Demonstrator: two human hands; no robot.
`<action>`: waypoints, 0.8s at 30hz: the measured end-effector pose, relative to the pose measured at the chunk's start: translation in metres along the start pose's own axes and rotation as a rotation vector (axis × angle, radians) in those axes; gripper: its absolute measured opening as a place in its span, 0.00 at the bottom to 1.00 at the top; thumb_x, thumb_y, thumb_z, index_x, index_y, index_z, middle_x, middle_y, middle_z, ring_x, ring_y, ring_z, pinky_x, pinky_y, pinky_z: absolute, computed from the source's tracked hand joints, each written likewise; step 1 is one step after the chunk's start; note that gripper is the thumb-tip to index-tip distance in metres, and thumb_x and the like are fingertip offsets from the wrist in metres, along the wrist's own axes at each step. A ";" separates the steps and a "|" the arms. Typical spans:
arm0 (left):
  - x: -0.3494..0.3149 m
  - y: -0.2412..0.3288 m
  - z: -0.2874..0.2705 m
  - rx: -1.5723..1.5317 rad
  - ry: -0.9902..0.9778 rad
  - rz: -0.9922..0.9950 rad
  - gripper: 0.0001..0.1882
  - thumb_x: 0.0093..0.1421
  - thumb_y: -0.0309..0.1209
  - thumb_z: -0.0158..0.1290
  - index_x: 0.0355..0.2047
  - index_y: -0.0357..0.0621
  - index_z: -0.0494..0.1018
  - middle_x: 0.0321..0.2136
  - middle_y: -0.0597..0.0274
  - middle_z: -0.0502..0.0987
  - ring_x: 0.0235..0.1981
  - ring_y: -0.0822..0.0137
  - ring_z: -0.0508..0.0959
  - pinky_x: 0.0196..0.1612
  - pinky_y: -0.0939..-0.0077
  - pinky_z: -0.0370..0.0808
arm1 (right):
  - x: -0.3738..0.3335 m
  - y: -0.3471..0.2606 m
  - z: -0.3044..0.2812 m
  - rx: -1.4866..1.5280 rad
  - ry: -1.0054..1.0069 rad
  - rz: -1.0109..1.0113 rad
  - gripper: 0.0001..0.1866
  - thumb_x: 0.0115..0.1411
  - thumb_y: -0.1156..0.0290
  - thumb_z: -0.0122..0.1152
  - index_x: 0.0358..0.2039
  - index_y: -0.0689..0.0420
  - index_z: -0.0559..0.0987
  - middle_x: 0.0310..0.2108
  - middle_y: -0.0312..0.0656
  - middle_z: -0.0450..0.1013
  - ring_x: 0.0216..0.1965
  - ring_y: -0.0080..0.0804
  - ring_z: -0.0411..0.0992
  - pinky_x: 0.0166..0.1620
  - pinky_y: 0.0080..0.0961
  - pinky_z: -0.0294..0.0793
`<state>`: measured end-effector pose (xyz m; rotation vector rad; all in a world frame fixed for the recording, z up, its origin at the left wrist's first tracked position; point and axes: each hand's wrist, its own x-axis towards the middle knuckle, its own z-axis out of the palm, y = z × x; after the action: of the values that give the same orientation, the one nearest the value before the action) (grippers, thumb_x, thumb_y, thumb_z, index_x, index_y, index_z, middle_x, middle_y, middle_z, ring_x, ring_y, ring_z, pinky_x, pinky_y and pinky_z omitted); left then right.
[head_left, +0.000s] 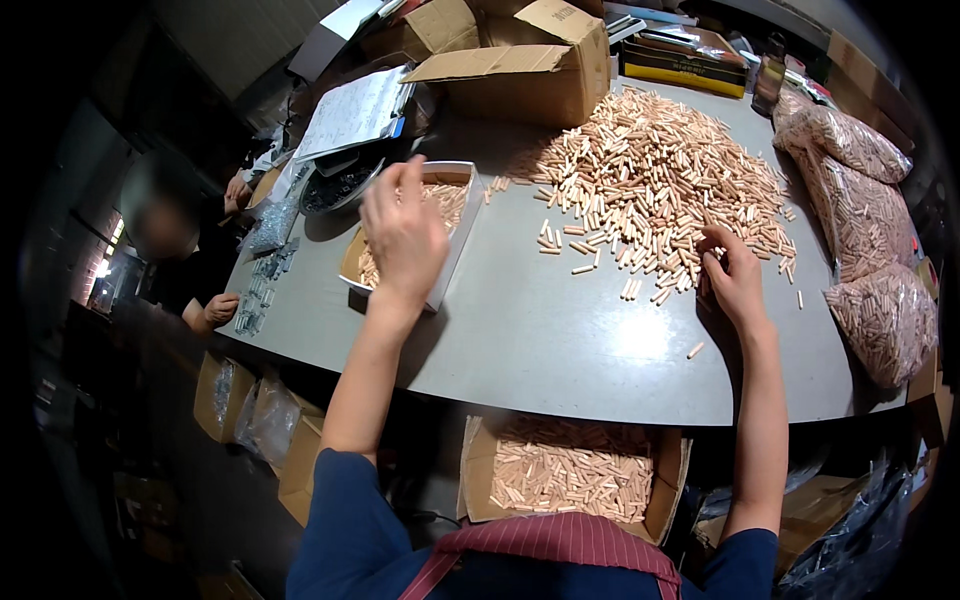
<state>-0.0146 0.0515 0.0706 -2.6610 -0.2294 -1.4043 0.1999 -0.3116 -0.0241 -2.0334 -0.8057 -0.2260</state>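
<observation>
My left hand (pixel 405 235) is raised over a shallow white cardboard box (pixel 458 240) with short wooden dowels (pixel 445 200) in it. Its fingers are stretched out and a little apart, and I see nothing held in them. At the right front edge of a big heap of the same pale wooden dowels (pixel 660 165), my right hand (pixel 738 280) rests with fingers curled in and thumb near the forefinger. Whatever lies between those fingertips is hidden. One loose dowel (pixel 696 350) lies on the grey table (pixel 560 350) near that wrist.
Bulging clear bags of dowels (pixel 865 240) line the table's right side. An open cardboard carton (pixel 530 85) stands behind. Below the front edge sits a box of dowels (pixel 570 475). At left, a person's hand (pixel 220 308) is beside small clear plastic pieces (pixel 258 300).
</observation>
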 end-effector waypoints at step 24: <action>-0.033 0.140 0.111 -0.585 -0.719 0.429 0.35 0.72 0.51 0.46 0.72 0.45 0.60 0.71 0.43 0.61 0.72 0.35 0.57 0.75 0.41 0.48 | 0.002 0.006 0.004 0.011 0.064 -0.017 0.17 0.65 0.74 0.59 0.54 0.61 0.78 0.40 0.48 0.83 0.36 0.37 0.83 0.42 0.31 0.80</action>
<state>0.0839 -0.0688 -0.0247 -3.2798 0.7613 -0.3789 0.2045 -0.3102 -0.0299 -1.9995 -0.7827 -0.2936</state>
